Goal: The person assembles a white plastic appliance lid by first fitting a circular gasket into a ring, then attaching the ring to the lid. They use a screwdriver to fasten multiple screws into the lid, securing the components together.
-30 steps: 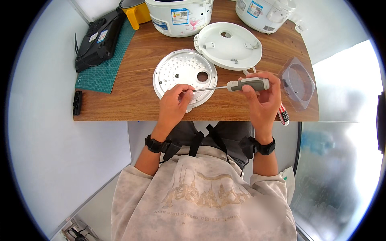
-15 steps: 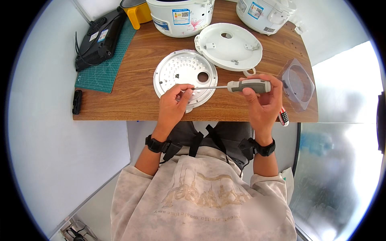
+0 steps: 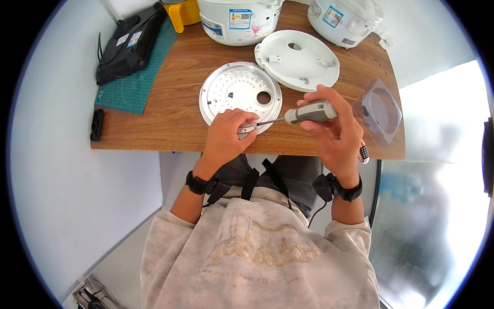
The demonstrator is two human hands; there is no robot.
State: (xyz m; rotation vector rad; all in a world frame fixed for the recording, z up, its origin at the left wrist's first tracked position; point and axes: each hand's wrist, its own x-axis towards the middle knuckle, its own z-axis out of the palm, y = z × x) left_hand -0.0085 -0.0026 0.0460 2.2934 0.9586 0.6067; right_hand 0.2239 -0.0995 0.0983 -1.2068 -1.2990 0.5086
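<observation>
For a clean bite, the screwdriver [image 3: 312, 112] should line up with whatever its tip meets at the near rim of the disc [image 3: 237, 81]; its shaft slants low, and light pressure would limit slipping toward the fingers. The right hand [image 3: 337, 133] is curled round the handle. The left hand [image 3: 227, 134] touches the disc's near edge, thumb and forefinger parted; whether it pinches the rim, I cannot tell. The disc lies on the table [image 3: 170, 103], beside the lid [image 3: 296, 62].

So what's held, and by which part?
The right hand holds a screwdriver by its handle; the left hand touches the metal disc at its rim, grip unclear.
</observation>
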